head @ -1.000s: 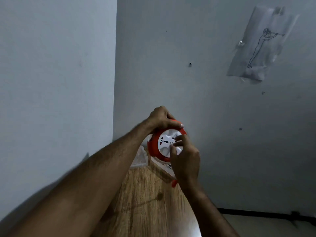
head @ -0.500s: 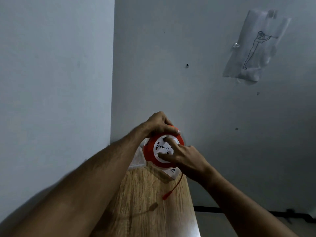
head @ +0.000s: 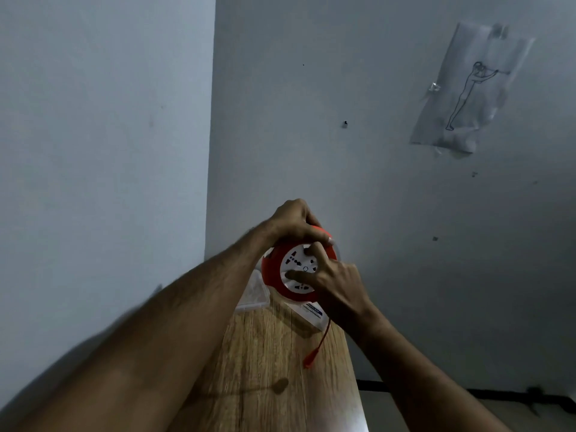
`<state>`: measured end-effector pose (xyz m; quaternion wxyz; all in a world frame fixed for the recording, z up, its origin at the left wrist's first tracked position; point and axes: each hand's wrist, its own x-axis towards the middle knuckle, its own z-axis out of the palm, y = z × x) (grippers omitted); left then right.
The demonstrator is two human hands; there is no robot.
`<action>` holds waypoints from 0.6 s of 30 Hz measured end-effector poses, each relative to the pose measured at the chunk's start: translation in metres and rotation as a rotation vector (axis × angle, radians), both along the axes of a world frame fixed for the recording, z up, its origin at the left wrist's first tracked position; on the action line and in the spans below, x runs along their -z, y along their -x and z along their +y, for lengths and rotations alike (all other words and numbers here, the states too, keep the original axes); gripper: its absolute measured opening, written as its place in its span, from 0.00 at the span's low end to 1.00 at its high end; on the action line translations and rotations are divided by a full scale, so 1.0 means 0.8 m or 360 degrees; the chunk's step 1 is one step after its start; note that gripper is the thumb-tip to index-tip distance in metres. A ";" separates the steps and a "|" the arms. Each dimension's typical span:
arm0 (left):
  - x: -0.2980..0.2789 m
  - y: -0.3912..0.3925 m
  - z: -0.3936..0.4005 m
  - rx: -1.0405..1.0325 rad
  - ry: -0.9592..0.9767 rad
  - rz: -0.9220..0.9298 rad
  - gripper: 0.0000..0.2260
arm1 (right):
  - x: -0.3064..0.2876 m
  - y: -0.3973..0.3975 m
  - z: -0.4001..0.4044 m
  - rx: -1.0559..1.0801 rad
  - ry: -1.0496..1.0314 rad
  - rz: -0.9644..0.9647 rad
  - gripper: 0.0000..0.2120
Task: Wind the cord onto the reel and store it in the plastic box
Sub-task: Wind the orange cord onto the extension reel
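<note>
An orange reel with a white socket face is held up over the far end of a wooden table. My left hand grips the reel's top rim. My right hand lies on the white face, fingers pressed into it. A short length of orange cord hangs from the reel's lower right and ends in an orange plug above the table. A clear plastic box sits on the table behind the reel, partly hidden by my left forearm.
The table stands in a corner between two grey walls. A white card or package lies under the reel. A paper sketch is taped to the right wall. The table's right edge drops to the floor.
My right hand has turned on the reel's face, from upright fingertips to lying across it. The hanging cord end has come into view and swung down to the right.
</note>
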<state>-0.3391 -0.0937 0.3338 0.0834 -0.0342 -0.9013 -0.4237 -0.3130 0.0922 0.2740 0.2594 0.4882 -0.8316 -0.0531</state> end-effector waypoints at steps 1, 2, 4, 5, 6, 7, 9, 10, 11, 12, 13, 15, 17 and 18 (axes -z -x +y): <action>0.000 0.000 -0.002 -0.0001 -0.0016 0.0008 0.13 | 0.000 0.001 -0.001 0.0023 0.0028 -0.0026 0.27; -0.001 -0.001 -0.005 -0.0004 -0.0038 0.0020 0.13 | 0.001 0.003 -0.002 0.0049 0.0065 -0.0049 0.28; -0.002 -0.001 -0.008 -0.0017 -0.0096 0.0048 0.14 | 0.004 0.006 -0.004 0.0085 0.0160 -0.0096 0.29; -0.002 -0.001 -0.009 -0.0027 -0.0120 0.0060 0.14 | 0.006 0.008 -0.005 0.0089 0.0206 -0.0120 0.28; -0.003 -0.002 -0.009 -0.0033 -0.0133 0.0068 0.14 | 0.007 0.009 -0.005 0.0089 0.0246 -0.0132 0.28; -0.003 -0.002 -0.009 -0.0031 -0.0138 0.0071 0.14 | 0.009 0.010 -0.005 0.0091 0.0281 -0.0124 0.29; -0.002 -0.003 -0.008 -0.0022 -0.0163 0.0066 0.15 | 0.013 0.010 -0.004 0.0085 0.0333 -0.0090 0.31; -0.001 -0.003 -0.007 -0.0027 -0.0184 0.0059 0.15 | 0.014 0.011 -0.003 0.0067 0.0360 -0.0078 0.32; 0.002 -0.003 -0.006 -0.0043 -0.0203 0.0052 0.15 | 0.015 0.012 -0.002 0.0043 0.0395 -0.0060 0.32; 0.004 -0.003 -0.005 -0.0060 -0.0219 0.0047 0.15 | 0.017 0.013 -0.002 0.0027 0.0433 -0.0041 0.32; 0.006 -0.002 -0.004 -0.0078 -0.0240 0.0046 0.16 | 0.019 0.014 -0.001 0.0020 0.0467 -0.0030 0.32; 0.010 -0.001 -0.002 -0.0107 -0.0283 0.0044 0.16 | 0.022 0.014 -0.001 0.0024 0.0536 -0.0032 0.31; 0.012 -0.001 0.001 -0.0119 -0.0297 0.0043 0.16 | 0.025 0.013 -0.002 0.0054 0.0631 -0.0089 0.30; 0.013 -0.001 0.002 -0.0122 -0.0308 0.0044 0.16 | 0.027 0.012 -0.002 0.0076 0.0691 -0.0153 0.29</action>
